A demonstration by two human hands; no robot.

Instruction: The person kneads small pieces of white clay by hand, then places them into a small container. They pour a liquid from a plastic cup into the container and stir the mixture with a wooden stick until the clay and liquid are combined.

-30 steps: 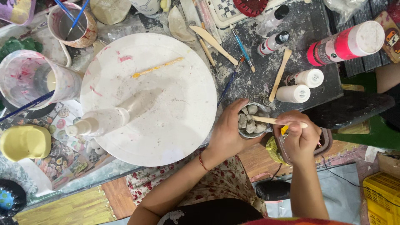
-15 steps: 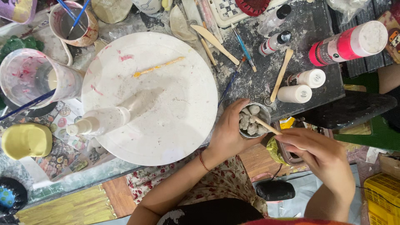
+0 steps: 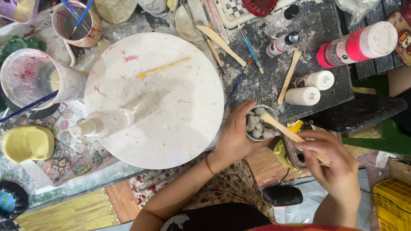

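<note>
1. Your right hand (image 3: 332, 164) is pinching the near end of a flat wooden stick (image 3: 287, 131), fingers closed on it, just off the near right edge of the tabletop.
2. The stick's far end is dipping into a small cup (image 3: 259, 124) filled with pale grey lumps, which looks like clay or paste.
3. Your left hand (image 3: 236, 134) is wrapping around that cup from the left, clamped on its side and holding it at the near edge of the tabletop, touching the right rim of the round white board (image 3: 171, 111).
4. A white bottle (image 3: 102, 123) is lying on its side at the board's left edge, and a yellow-stained stick (image 3: 165, 67) is resting near the board's far edge.
5. Beyond the cup, toward the far right corner, a pink paint bottle (image 3: 357, 43) and two small white bottles (image 3: 310, 87) are lying on the grey mat (image 3: 265, 77).
6. By my judgement you are scooping or stirring the material; next, you would need to keep the cup steady and lever the stick gently so nothing spills over the edge.
</note>
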